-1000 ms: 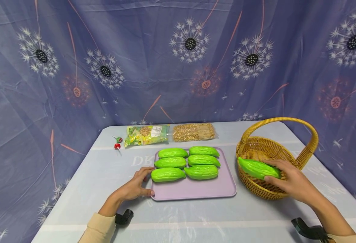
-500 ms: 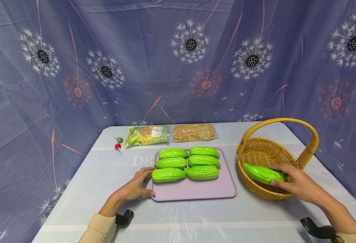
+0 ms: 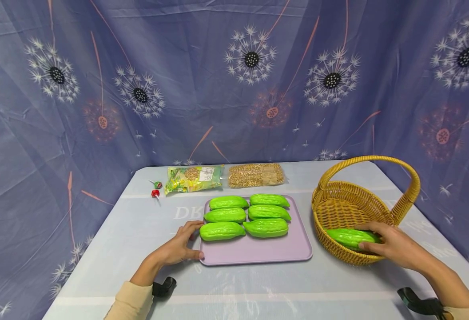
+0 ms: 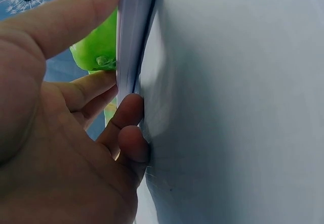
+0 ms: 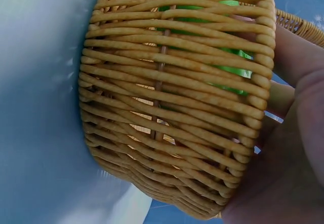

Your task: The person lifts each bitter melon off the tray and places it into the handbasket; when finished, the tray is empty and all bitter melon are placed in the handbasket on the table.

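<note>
Gourd (image 3: 348, 238) in the basket (image 3: 325, 243): lower than half a second ago; I judge it nearly set down.
Tray (image 3: 258, 253), left of the basket: unmoved, six more gourds (image 3: 221, 231) aboard.
Right hand (image 3: 392, 243), at the basket's near-right rim: fingers grasping that gourd.
Left hand (image 3: 178, 247), farther left: fingers relaxed against the tray.
Behind basket weave: gourd's underside; I can't tell if it touches bottom.

The left hand (image 3: 180, 245) touches the left edge of the tray (image 3: 254, 252), thumb spread from the fingers and its tip by the near corner. The left forearm (image 3: 129, 298) slants toward the bench's (image 3: 258, 293) left edge. The right hand (image 3: 392, 243) reaches over the basket's (image 3: 329, 248) near right rim, thumb and fingers bent in a grip; the right forearm (image 3: 444, 282) angles nearer and rightward.
</note>
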Demonstrator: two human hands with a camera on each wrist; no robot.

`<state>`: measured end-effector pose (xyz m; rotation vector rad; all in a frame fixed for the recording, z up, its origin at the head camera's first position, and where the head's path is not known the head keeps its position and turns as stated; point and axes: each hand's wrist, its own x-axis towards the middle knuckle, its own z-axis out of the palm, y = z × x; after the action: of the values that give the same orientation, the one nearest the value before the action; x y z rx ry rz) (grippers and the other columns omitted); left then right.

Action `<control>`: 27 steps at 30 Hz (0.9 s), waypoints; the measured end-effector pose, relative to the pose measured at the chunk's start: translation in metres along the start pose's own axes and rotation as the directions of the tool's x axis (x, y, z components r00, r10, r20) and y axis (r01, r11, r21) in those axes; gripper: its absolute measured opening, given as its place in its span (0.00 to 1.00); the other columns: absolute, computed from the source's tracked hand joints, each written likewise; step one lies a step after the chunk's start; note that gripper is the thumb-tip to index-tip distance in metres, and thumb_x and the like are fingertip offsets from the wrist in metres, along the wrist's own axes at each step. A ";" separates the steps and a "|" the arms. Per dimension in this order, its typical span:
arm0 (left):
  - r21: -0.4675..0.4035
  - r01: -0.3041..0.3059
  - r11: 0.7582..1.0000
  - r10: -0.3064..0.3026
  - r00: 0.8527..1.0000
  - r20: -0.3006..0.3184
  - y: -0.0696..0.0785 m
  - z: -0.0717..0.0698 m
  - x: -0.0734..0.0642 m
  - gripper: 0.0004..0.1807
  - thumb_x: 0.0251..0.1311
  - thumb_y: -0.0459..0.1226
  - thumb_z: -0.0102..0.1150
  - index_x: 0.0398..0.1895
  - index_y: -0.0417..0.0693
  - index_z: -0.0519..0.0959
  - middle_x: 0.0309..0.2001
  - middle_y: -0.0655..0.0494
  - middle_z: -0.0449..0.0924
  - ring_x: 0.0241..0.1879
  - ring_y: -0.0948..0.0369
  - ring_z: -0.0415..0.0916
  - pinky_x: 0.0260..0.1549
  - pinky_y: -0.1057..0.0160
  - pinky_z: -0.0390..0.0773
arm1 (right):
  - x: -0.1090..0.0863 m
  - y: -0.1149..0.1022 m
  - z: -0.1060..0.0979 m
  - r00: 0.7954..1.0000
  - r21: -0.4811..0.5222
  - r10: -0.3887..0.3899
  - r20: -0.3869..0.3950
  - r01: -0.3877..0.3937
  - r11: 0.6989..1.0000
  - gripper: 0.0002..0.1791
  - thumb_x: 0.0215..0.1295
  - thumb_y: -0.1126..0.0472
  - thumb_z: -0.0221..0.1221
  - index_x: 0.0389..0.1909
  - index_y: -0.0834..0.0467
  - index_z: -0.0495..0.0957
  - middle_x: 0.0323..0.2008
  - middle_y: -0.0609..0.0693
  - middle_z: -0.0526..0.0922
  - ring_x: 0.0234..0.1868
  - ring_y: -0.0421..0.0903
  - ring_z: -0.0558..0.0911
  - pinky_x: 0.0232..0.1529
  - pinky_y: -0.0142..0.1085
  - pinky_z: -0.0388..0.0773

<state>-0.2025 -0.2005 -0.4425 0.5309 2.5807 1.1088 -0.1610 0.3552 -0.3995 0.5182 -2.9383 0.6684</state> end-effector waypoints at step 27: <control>0.018 -0.028 0.999 0.028 1.000 -0.009 0.001 -0.001 -0.001 0.45 0.46 0.44 0.72 0.68 0.46 0.61 0.69 0.51 0.54 0.58 0.51 0.58 0.54 0.52 0.63 | 0.004 0.004 -0.003 0.990 -0.029 -0.074 0.124 0.078 0.996 0.19 0.59 0.48 0.62 0.47 0.54 0.80 0.39 0.41 0.81 0.36 0.26 0.72 0.33 0.30 0.71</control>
<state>-0.2016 -0.2009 -0.4410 0.5693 2.6009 1.1009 -0.1659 0.3583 -0.3980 0.6884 -3.0190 0.5972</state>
